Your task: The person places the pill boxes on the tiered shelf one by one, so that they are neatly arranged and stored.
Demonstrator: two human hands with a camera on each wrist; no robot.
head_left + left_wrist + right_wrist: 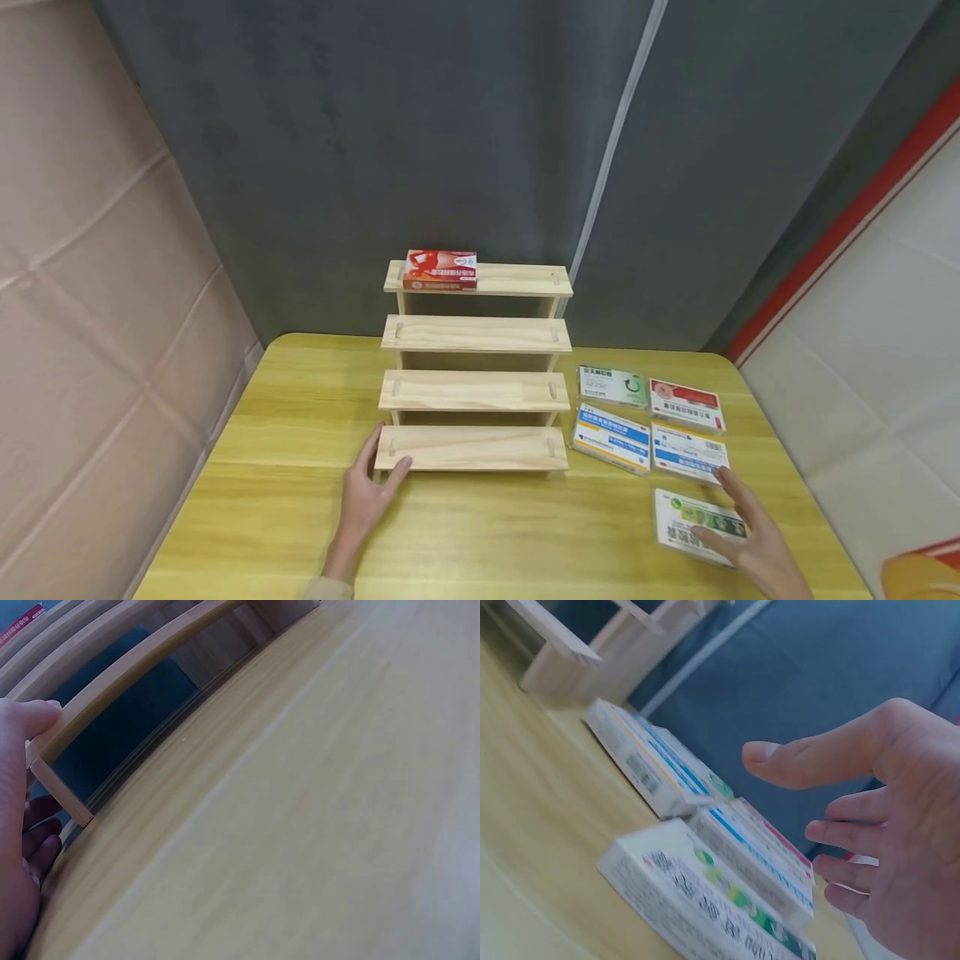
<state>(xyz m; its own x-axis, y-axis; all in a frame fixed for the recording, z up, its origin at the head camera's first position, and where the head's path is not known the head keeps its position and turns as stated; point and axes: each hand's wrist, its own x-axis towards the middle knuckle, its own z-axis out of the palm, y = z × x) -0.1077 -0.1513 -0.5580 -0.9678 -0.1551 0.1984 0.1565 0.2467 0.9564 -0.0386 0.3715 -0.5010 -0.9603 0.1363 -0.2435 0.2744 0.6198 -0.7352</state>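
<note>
A stepped wooden rack [471,448] stands at the middle of the table, and my left hand [365,493] holds the left end of its lowest step. In the left wrist view, the thumb [37,716] lies on the step's front edge, with the other fingers around the outer side of the leg. My right hand [753,542] hovers over a white and green medicine box [678,533], thumb and fingers spread apart. The right wrist view has this hand above and beside the green-printed box [682,889], holding nothing.
A red medicine box [440,271] lies on the rack's top step, toward the left. Right of the rack lie a green and white box [611,385], a red and white box [686,406] and two blue and white boxes [611,439]. A dark curtain [420,125] hangs behind the table.
</note>
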